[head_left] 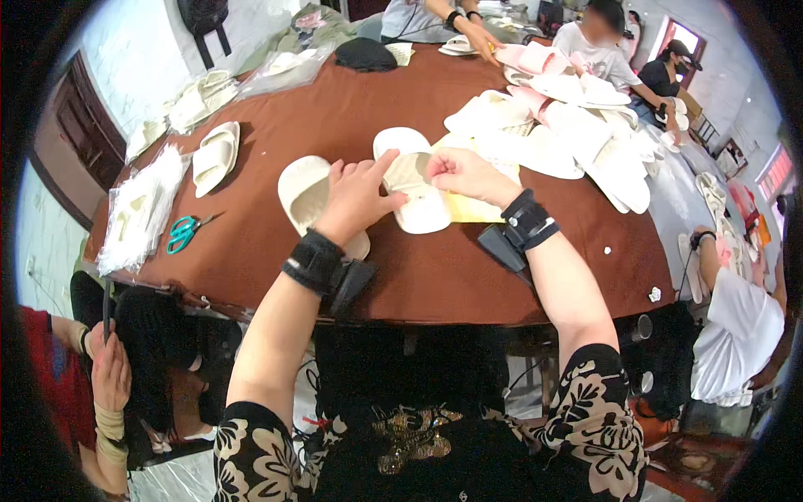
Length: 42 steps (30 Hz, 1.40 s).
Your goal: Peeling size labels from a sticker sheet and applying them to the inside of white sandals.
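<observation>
My left hand point(355, 199) lies on the cream slipper point(410, 180) near the middle of the brown tabletop point(435, 276), fingers curled and thumb pressed on its strap. My right hand point(464, 174) pinches the same slipper's far side, fingers closed on it. A yellow sheet point(473, 207) lies under the slipper. A second cream slipper point(305, 197) sits just beside it, partly under my left hand. Teal scissors point(182, 233) lie toward the table's left edge, and a pile of slippers point(577, 125) fills the far right side.
</observation>
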{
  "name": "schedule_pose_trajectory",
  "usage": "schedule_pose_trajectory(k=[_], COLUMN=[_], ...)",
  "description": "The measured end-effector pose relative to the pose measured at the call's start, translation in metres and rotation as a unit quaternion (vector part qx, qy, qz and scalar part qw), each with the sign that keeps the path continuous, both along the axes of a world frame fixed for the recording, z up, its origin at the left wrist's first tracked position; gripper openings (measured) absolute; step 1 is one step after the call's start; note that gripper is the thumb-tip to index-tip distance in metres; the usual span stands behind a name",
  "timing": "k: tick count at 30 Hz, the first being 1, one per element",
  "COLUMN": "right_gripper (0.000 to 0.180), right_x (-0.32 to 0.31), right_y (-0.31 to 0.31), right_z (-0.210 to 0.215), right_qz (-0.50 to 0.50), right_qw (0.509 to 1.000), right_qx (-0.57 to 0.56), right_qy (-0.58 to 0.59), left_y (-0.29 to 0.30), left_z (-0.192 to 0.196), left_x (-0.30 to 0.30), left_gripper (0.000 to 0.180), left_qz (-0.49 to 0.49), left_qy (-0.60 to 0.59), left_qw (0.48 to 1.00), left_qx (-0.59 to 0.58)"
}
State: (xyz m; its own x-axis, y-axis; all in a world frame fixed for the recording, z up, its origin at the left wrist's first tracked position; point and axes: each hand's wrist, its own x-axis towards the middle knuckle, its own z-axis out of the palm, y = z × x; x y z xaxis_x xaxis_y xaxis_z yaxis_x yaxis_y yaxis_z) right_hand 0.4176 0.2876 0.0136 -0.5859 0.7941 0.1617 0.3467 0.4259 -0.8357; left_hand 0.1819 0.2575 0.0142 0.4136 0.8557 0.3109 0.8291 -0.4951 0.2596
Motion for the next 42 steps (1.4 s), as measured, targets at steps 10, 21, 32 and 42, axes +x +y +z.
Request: schedule_pose_trajectory(k=[10,21,32,42], right_gripper=[0.028,0.023,0.041,0.053], right_x=[-0.011,-0.021,-0.02,-0.024], right_y=[-0.002,-0.025,-0.006,-0.006], right_z=[-0.014,0.011,-0.014,-0.009], right_qz=[-0.144,-0.171,-0.062,-0.051], right_qw=[0.952,0.935,0.953,0.986], right_qx=[0.252,0.298,0.287,0.156], right_qy=[-0.093,-0.092,-0.069,-0.021], left_y=[0.012,0.001,-0.039,-0.068], left_z=[0.025,0.008,0.004,0.012], left_x=[-0.063,-0.129,-0.125,-0.121], left_gripper=[0.051,0.056,0.06,0.058], left_qz=[0.086,0.064,0.047,0.089], left_qy=[-0.079,-0.159,-0.086,-0.141], left_qw=[0.989,0.981,0.995,0.984], left_qx=[0.088,-0.091,-0.005,-0.07])
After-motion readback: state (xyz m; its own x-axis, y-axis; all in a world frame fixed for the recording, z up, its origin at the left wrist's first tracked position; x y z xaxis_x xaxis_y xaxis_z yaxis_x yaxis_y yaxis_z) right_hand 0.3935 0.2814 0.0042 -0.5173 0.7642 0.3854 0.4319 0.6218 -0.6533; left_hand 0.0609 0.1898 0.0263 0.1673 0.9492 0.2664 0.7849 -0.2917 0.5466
